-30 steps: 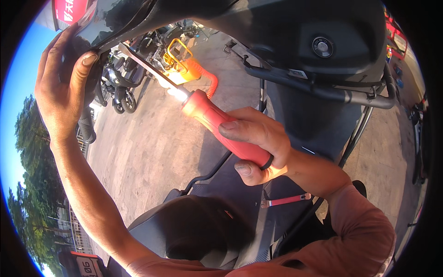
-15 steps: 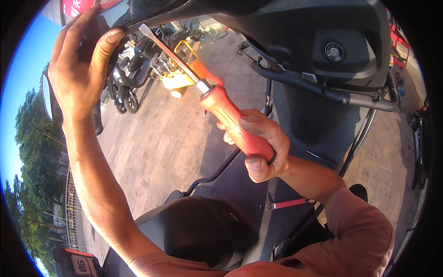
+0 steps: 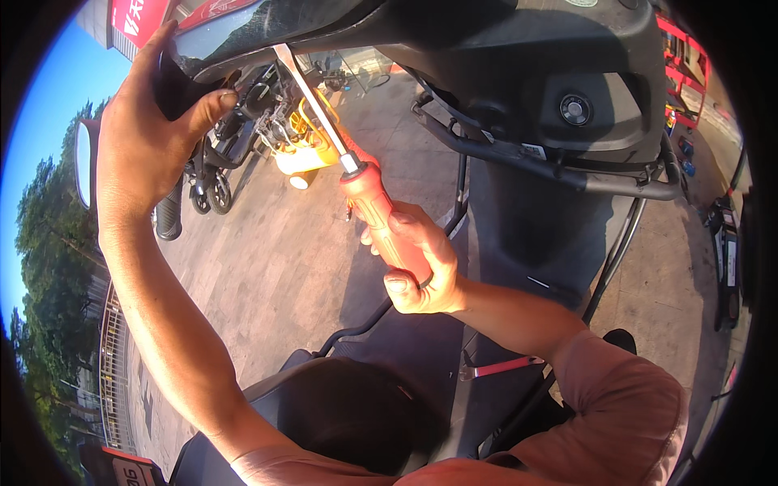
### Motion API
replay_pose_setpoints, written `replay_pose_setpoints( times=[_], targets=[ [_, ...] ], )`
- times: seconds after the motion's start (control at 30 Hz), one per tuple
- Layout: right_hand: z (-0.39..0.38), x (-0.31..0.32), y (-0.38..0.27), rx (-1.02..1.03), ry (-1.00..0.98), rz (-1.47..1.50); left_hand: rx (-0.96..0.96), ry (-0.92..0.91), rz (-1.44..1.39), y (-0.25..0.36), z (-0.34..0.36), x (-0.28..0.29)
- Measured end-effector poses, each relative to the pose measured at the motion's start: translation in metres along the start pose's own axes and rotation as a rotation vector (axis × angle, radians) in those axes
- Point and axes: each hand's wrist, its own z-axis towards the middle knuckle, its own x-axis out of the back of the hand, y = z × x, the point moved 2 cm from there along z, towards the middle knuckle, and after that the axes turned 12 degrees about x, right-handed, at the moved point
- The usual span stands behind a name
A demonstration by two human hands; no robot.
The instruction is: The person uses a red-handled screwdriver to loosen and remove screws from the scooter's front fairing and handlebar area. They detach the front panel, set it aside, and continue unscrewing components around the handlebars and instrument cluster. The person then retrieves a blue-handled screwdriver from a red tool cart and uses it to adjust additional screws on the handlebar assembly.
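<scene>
My left hand [image 3: 146, 146] grips the edge of the scooter's dark upper front panel [image 3: 267, 20] at the upper left, fingers over it and thumb beneath. My right hand [image 3: 417, 259] is closed round the red handle of a flat-blade screwdriver [image 3: 366, 198], which points up and slightly left. Its blade tip meets the lower seam of that panel, right of my left thumb. Below my right arm a small red pry tool [image 3: 506, 364] lies on the dark footboard [image 3: 421, 348].
The black seat [image 3: 348, 413] is at the bottom, the front cover with a round lock [image 3: 574, 109] and tubular bar at upper right. A mirror [image 3: 87, 162] stands at left. Beyond are a yellow compressor [image 3: 304, 162], parked scooters [image 3: 219, 186], a red rack [image 3: 681, 57], railing and trees.
The screwdriver has moved right and become steeper, its tip now up at the panel seam. My left hand sits further right, still on the panel edge; the view has shifted slightly.
</scene>
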Motion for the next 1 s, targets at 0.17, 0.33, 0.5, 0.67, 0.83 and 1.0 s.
replay_pose_setpoints(
  times=[0.17,0.33,0.5,0.67,0.83,1.0],
  targets=[
    [0.002,-0.013,0.009,0.053,0.094,-0.018,0.195,0.005,-0.151,-0.01,-0.002,0.001],
    [0.001,-0.026,0.017,0.113,0.115,-0.071,0.188,0.019,-0.224,-0.016,-0.006,-0.003],
    [-0.002,-0.024,0.033,0.198,0.099,-0.119,0.236,0.034,-0.249,-0.016,-0.004,-0.006],
    [-0.009,-0.013,0.062,0.133,0.051,-0.109,0.191,0.132,-0.149,-0.009,-0.003,-0.011],
    [-0.011,-0.018,0.066,0.167,0.018,-0.174,0.15,0.228,-0.049,-0.005,-0.008,-0.016],
    [-0.005,-0.021,0.051,0.167,0.018,-0.251,0.204,0.258,0.012,0.001,-0.008,-0.014]
  ],
)
